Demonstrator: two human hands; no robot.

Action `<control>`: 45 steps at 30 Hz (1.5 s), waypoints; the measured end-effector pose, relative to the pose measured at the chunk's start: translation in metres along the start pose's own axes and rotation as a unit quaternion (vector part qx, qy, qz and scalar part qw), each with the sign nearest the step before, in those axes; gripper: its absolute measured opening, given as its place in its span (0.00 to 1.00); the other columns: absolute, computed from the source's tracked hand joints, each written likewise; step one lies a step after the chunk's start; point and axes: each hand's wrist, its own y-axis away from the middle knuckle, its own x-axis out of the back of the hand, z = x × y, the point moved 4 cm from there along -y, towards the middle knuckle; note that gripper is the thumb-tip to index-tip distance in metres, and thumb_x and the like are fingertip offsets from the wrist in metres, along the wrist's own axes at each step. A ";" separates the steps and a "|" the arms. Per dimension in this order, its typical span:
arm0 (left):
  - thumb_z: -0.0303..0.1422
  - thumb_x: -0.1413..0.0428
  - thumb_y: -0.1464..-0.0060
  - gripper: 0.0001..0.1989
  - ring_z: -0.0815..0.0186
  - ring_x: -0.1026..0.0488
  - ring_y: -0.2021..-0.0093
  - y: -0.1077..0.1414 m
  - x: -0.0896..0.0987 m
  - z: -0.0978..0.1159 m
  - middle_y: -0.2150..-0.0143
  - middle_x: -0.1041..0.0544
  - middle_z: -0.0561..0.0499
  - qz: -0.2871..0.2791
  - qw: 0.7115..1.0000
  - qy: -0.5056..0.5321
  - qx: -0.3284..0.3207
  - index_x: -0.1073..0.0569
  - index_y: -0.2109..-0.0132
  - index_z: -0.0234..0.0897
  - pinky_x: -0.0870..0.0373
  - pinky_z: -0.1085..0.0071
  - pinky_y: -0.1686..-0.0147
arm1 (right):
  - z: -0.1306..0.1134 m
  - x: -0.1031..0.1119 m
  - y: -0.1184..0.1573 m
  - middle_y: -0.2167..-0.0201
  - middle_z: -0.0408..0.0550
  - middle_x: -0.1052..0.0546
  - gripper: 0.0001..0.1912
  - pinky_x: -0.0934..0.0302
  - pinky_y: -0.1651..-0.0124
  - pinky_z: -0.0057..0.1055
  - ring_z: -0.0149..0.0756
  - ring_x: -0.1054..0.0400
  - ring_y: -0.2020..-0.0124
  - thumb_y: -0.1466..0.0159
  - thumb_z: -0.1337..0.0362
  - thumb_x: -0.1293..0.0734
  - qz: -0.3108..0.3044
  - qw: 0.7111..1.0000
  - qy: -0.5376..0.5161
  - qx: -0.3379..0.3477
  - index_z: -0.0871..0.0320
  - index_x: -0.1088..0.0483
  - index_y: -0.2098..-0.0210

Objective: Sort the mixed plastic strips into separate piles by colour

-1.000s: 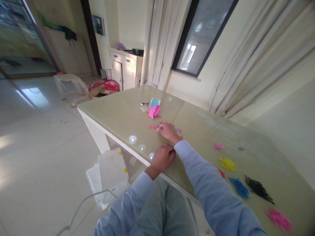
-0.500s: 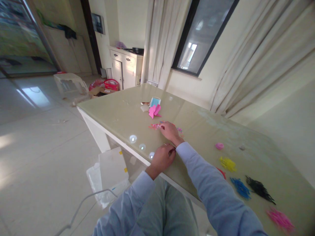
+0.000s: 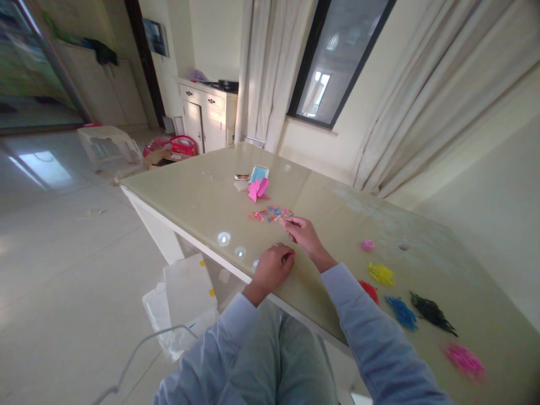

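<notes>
My left hand (image 3: 273,269) rests at the table's near edge, its fingers curled together around something too small to make out. Farther in, my right hand (image 3: 302,232) has thumb and forefinger pinched beside a scatter of small multicoloured pieces (image 3: 272,213); what the fingertips hold, if anything, is too small to tell. Behind the scatter lie a pink folded shape (image 3: 258,190) and a blue mask (image 3: 259,174). To the right are separate piles: yellow (image 3: 381,274), red (image 3: 369,291), blue (image 3: 401,312), black (image 3: 432,313) and pink (image 3: 464,361).
The glossy table (image 3: 189,197) has its near edge against my legs. A small pink item (image 3: 367,245) sits beyond the yellow pile. On the floor at left are a white box (image 3: 189,289) and a white plastic stool (image 3: 109,145).
My right hand has drawn back a little to the right from the small pieces, uncovering more of them. My left hand stays near the table edge. The camera view has shifted slightly.
</notes>
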 end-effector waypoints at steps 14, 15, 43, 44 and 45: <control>0.29 0.48 0.42 0.09 0.65 0.27 0.65 0.000 0.002 -0.004 0.66 0.21 0.49 0.032 0.999 0.009 -0.019 0.22 0.64 0.37 0.32 0.70 0.63 | -0.008 0.058 0.094 0.80 0.36 0.36 0.15 0.59 0.81 0.23 0.22 0.48 0.83 0.43 0.52 0.28 0.100 0.954 -0.273 -0.074 0.58 0.26 0.65; 0.30 0.47 0.42 0.09 0.65 0.26 0.65 0.000 0.002 -0.005 0.66 0.21 0.49 0.033 0.999 0.009 -0.018 0.22 0.64 0.38 0.32 0.70 0.63 | -0.007 0.063 0.102 0.79 0.36 0.36 0.15 0.59 0.81 0.23 0.22 0.48 0.82 0.42 0.52 0.28 0.109 0.952 -0.276 -0.072 0.58 0.26 0.65; 0.46 0.46 0.47 0.16 0.62 0.23 0.62 0.000 0.006 -0.010 0.61 0.18 0.50 0.020 0.994 -0.094 0.048 0.22 0.61 0.41 0.27 0.68 0.58 | 0.046 0.170 0.278 0.81 0.37 0.35 0.13 0.52 0.80 0.22 0.23 0.45 0.82 0.41 0.55 0.27 0.370 0.880 -0.271 -0.121 0.57 0.22 0.63; 0.46 0.46 0.47 0.16 0.62 0.23 0.62 0.000 0.006 -0.009 0.60 0.18 0.51 0.018 0.993 -0.105 0.053 0.22 0.61 0.41 0.27 0.68 0.57 | 0.047 0.173 0.283 0.81 0.37 0.35 0.13 0.52 0.80 0.22 0.23 0.45 0.82 0.41 0.55 0.27 0.376 0.877 -0.272 -0.123 0.57 0.22 0.62; 0.46 0.46 0.47 0.17 0.62 0.23 0.61 0.000 0.007 -0.008 0.60 0.18 0.51 0.016 0.992 -0.114 0.058 0.22 0.61 0.41 0.27 0.67 0.57 | 0.048 0.175 0.287 0.80 0.37 0.34 0.13 0.52 0.80 0.22 0.23 0.45 0.81 0.41 0.55 0.27 0.381 0.875 -0.271 -0.125 0.58 0.22 0.62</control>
